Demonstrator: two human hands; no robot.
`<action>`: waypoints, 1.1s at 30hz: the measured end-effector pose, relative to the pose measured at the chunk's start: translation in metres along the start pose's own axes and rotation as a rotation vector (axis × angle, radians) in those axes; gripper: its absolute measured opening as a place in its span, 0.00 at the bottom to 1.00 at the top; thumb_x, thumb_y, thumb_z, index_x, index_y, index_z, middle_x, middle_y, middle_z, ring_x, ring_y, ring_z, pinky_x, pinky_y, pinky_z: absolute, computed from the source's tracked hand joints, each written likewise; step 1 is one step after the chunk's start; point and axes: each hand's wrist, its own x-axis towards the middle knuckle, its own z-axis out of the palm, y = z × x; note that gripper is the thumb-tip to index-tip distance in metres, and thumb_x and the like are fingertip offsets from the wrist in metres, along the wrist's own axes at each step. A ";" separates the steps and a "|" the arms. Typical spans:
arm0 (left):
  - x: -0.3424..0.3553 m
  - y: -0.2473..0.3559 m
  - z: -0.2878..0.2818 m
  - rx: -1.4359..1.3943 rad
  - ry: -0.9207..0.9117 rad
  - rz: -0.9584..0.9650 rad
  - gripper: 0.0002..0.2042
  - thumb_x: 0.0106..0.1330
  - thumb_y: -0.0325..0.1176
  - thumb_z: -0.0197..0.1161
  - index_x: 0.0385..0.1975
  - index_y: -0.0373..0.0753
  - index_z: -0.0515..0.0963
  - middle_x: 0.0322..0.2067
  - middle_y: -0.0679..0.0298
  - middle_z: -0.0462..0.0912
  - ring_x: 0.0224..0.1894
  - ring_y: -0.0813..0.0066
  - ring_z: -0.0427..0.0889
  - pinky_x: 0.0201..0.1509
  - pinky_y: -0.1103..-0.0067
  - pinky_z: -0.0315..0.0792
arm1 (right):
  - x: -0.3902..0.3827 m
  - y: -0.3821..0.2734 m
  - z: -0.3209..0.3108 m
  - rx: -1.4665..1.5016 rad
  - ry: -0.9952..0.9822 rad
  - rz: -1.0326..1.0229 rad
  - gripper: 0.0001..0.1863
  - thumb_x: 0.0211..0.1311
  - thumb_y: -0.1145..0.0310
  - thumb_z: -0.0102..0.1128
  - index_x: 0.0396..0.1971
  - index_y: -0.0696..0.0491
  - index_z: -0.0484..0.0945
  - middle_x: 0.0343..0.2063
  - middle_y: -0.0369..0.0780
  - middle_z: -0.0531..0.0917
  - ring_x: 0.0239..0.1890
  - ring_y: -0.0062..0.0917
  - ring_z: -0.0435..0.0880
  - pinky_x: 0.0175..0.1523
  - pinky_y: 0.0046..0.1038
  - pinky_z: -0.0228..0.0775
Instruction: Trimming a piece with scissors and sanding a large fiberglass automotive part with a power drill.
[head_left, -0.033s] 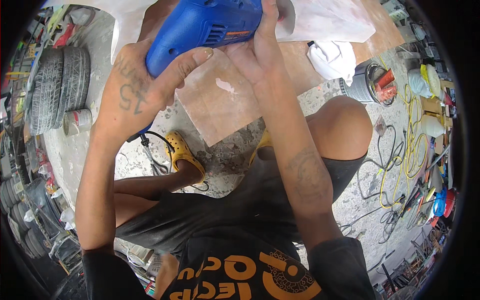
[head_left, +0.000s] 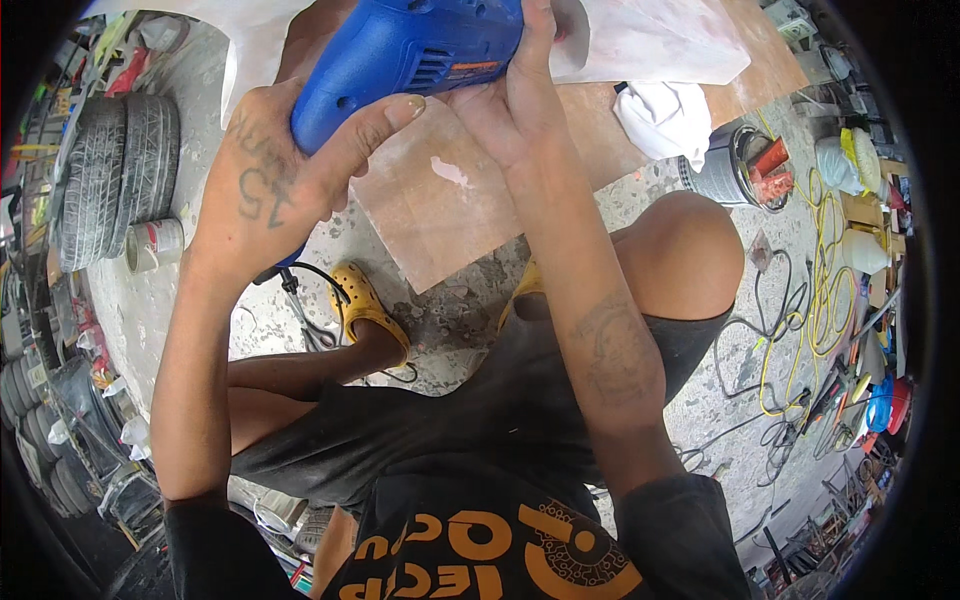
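Note:
A blue corded power tool (head_left: 390,60), with vent slots in its side, is held up at the top of the view; its front end is out of frame. My left hand (head_left: 275,165) is closed round its handle, thumb lying along the near side. From the right, my right hand (head_left: 515,110) cups the tool's body with the palm turned up, its fingers mostly hidden behind the housing. A black cord (head_left: 292,285) hangs from the handle's lower end. Beneath lies a dusty brown sheet (head_left: 440,220) with a pale patch on it.
White panel-like pieces (head_left: 650,45) lie on the sheet's far part, beside a bunched white cloth (head_left: 665,120). An open can (head_left: 725,170) holds red-handled tools at right. Yellow and black cables (head_left: 820,290) loop over the floor. Tires (head_left: 120,180) and a tin (head_left: 155,245) stand at left.

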 end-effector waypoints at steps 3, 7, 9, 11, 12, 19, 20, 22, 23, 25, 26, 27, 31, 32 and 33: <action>-0.001 0.000 -0.002 -0.013 -0.008 0.002 0.25 0.64 0.52 0.72 0.30 0.29 0.82 0.16 0.63 0.78 0.16 0.79 0.77 0.22 0.80 0.70 | -0.001 0.003 0.004 0.013 -0.007 -0.003 0.32 0.77 0.36 0.44 0.58 0.51 0.76 0.52 0.40 0.85 0.55 0.29 0.84 0.62 0.34 0.76; -0.004 0.000 -0.004 0.022 -0.005 0.002 0.25 0.66 0.54 0.70 0.28 0.31 0.81 0.16 0.65 0.77 0.15 0.81 0.76 0.21 0.81 0.68 | -0.004 0.003 0.006 0.031 0.063 0.041 0.32 0.77 0.36 0.44 0.58 0.51 0.76 0.52 0.41 0.84 0.56 0.29 0.83 0.62 0.35 0.76; -0.002 0.000 -0.002 0.042 -0.004 0.031 0.26 0.68 0.56 0.69 0.26 0.32 0.80 0.16 0.67 0.77 0.15 0.82 0.75 0.20 0.82 0.67 | 0.001 0.002 0.005 0.023 0.102 0.029 0.33 0.77 0.36 0.44 0.58 0.52 0.75 0.52 0.41 0.84 0.56 0.29 0.83 0.63 0.35 0.76; 0.000 -0.001 0.001 0.028 0.026 0.072 0.27 0.68 0.57 0.69 0.26 0.32 0.81 0.15 0.67 0.77 0.15 0.82 0.75 0.19 0.82 0.67 | 0.002 0.000 0.005 0.013 0.139 0.016 0.33 0.77 0.37 0.44 0.58 0.52 0.75 0.53 0.41 0.84 0.56 0.29 0.83 0.63 0.34 0.76; 0.001 -0.002 0.001 0.028 0.025 0.072 0.27 0.68 0.57 0.69 0.26 0.32 0.81 0.15 0.67 0.77 0.15 0.82 0.75 0.19 0.82 0.67 | 0.002 0.001 0.004 -0.001 0.100 0.001 0.33 0.77 0.37 0.44 0.59 0.52 0.74 0.53 0.41 0.84 0.56 0.29 0.83 0.64 0.34 0.76; -0.002 0.002 -0.008 0.047 -0.028 -0.045 0.25 0.64 0.52 0.71 0.28 0.30 0.82 0.16 0.63 0.79 0.16 0.79 0.77 0.22 0.80 0.69 | -0.002 0.007 0.011 0.011 0.102 -0.011 0.34 0.77 0.36 0.44 0.59 0.54 0.74 0.53 0.41 0.84 0.56 0.30 0.84 0.64 0.34 0.77; -0.001 0.002 -0.008 0.044 -0.027 -0.034 0.25 0.64 0.52 0.71 0.28 0.30 0.83 0.15 0.63 0.79 0.16 0.79 0.77 0.21 0.80 0.69 | 0.000 0.006 0.009 0.010 0.102 -0.012 0.34 0.77 0.36 0.44 0.59 0.54 0.74 0.53 0.41 0.84 0.56 0.30 0.84 0.64 0.34 0.77; 0.000 0.001 0.000 0.033 0.005 0.006 0.26 0.66 0.54 0.70 0.27 0.31 0.82 0.15 0.65 0.78 0.15 0.81 0.76 0.21 0.81 0.69 | 0.004 0.003 0.005 0.010 0.082 -0.005 0.35 0.77 0.36 0.44 0.59 0.54 0.74 0.53 0.42 0.84 0.55 0.30 0.84 0.64 0.35 0.77; 0.000 0.001 0.002 0.022 0.037 0.045 0.27 0.68 0.56 0.68 0.26 0.33 0.81 0.15 0.66 0.77 0.15 0.82 0.75 0.20 0.82 0.68 | 0.004 0.002 0.003 0.009 0.082 -0.006 0.35 0.77 0.36 0.44 0.59 0.54 0.74 0.53 0.42 0.84 0.55 0.30 0.84 0.64 0.35 0.77; 0.000 0.002 0.001 0.023 0.028 0.037 0.27 0.68 0.56 0.68 0.26 0.33 0.81 0.15 0.66 0.77 0.15 0.82 0.75 0.20 0.82 0.68 | 0.005 0.002 0.005 -0.008 0.122 -0.006 0.35 0.76 0.36 0.44 0.59 0.54 0.75 0.52 0.42 0.85 0.56 0.31 0.84 0.64 0.35 0.77; 0.000 0.003 0.000 0.023 0.019 0.028 0.27 0.68 0.56 0.68 0.26 0.33 0.81 0.15 0.66 0.77 0.15 0.82 0.75 0.21 0.82 0.68 | 0.005 0.002 0.005 -0.008 0.122 -0.008 0.35 0.76 0.36 0.44 0.59 0.54 0.75 0.52 0.42 0.85 0.56 0.31 0.84 0.64 0.35 0.77; -0.001 0.002 -0.002 0.023 0.018 0.028 0.27 0.68 0.56 0.68 0.26 0.33 0.81 0.15 0.66 0.77 0.15 0.82 0.75 0.21 0.82 0.68 | 0.004 0.005 0.004 0.013 0.124 -0.002 0.35 0.76 0.35 0.44 0.59 0.54 0.75 0.52 0.42 0.85 0.56 0.30 0.84 0.63 0.36 0.78; -0.001 0.002 -0.005 0.053 -0.019 0.014 0.27 0.67 0.57 0.69 0.26 0.33 0.81 0.16 0.66 0.77 0.15 0.82 0.76 0.21 0.82 0.68 | 0.003 0.004 0.003 0.003 0.060 0.003 0.35 0.76 0.35 0.44 0.58 0.54 0.76 0.52 0.41 0.85 0.55 0.30 0.85 0.62 0.35 0.78; -0.001 0.002 -0.003 0.050 0.000 0.025 0.27 0.67 0.57 0.69 0.26 0.33 0.81 0.15 0.66 0.77 0.15 0.82 0.76 0.21 0.82 0.68 | 0.003 0.003 0.003 0.004 0.060 0.004 0.35 0.76 0.35 0.44 0.58 0.54 0.76 0.52 0.41 0.85 0.55 0.30 0.85 0.62 0.35 0.78; -0.001 0.002 -0.001 0.050 0.000 0.026 0.27 0.67 0.57 0.69 0.26 0.33 0.81 0.15 0.66 0.77 0.15 0.82 0.76 0.21 0.82 0.68 | 0.003 0.000 0.004 -0.002 0.085 0.015 0.35 0.76 0.35 0.44 0.58 0.53 0.76 0.51 0.41 0.85 0.54 0.29 0.85 0.62 0.34 0.78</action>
